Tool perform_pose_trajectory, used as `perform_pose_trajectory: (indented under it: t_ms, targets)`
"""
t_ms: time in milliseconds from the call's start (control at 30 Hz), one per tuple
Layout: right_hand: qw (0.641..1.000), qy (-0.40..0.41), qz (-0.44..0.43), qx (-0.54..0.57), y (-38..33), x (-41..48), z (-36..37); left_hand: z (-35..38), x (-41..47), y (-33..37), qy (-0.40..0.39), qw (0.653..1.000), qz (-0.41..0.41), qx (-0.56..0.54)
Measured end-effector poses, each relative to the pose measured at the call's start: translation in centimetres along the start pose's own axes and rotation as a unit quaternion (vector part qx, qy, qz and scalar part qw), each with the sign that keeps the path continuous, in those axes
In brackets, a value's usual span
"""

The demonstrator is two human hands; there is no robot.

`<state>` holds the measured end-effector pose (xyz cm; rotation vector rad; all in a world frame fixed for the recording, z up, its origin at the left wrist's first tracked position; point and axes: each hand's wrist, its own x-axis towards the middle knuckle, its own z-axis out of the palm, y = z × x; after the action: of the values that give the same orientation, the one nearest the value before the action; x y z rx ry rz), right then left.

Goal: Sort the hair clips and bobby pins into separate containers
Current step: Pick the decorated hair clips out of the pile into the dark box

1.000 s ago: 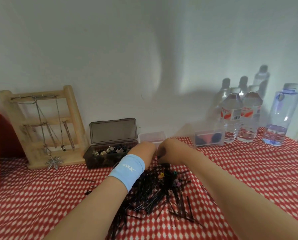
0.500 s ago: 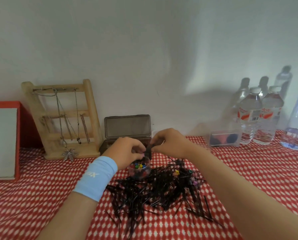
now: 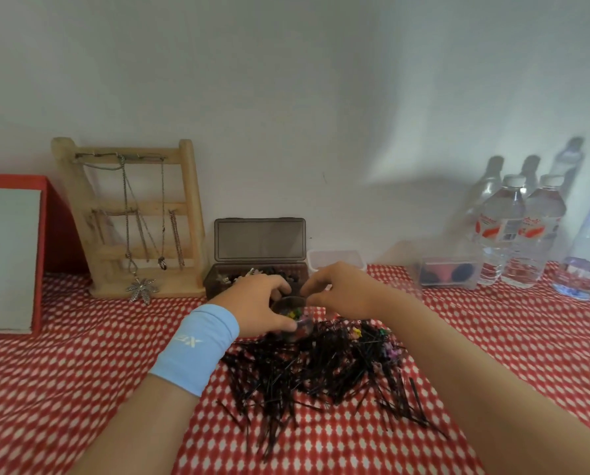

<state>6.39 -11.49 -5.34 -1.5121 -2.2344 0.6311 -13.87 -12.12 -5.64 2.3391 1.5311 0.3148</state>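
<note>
Left hand point(image 3: 253, 307) still around clip cup point(image 3: 305, 326); right hand point(image 3: 344, 293) above it, grip unclear.

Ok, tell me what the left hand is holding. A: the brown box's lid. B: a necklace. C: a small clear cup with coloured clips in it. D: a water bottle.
C: the left hand grips the small clear cup, with coloured clips visible inside it.

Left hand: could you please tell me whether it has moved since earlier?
Yes. The left hand shifted leftward, from in front of the clear tub to in front of the brown box, gripping a small cup.
</note>
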Motion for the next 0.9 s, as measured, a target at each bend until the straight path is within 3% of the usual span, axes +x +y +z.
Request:
perform_pose_trajectory:
  t_ms: [133,267,367,533,700,900]
  targets:
    - [0.999,0.021,0.026,-0.033,1.3,-2.2,-1.9,0.0,-0.4,1.1,0.040,0.996,0.008,0.080]
    - [0.993,0.028,0.073,-0.084,3.2,-4.1,-3.5,0.6,-0.2,3.9,0.120,0.986,0.106,0.041]
    - [0.986,-0.004,0.118,-0.115,4.4,-5.2,-4.0,2.2,0.5,7.0,0.074,0.985,0.148,0.045]
    - [0.985,-0.036,0.121,-0.114,5.8,-6.4,-3.6,5.1,2.5,8.9,0.014,0.971,0.153,0.183]
    - [0.989,-0.028,0.103,-0.097,6.2,-6.5,-3.3,5.5,3.1,9.0,-0.004,0.978,0.126,0.164]
    - [0.995,0.012,0.095,0.007,6.4,-6.4,-4.0,5.2,3.1,8.7,-0.025,0.979,0.108,0.171]
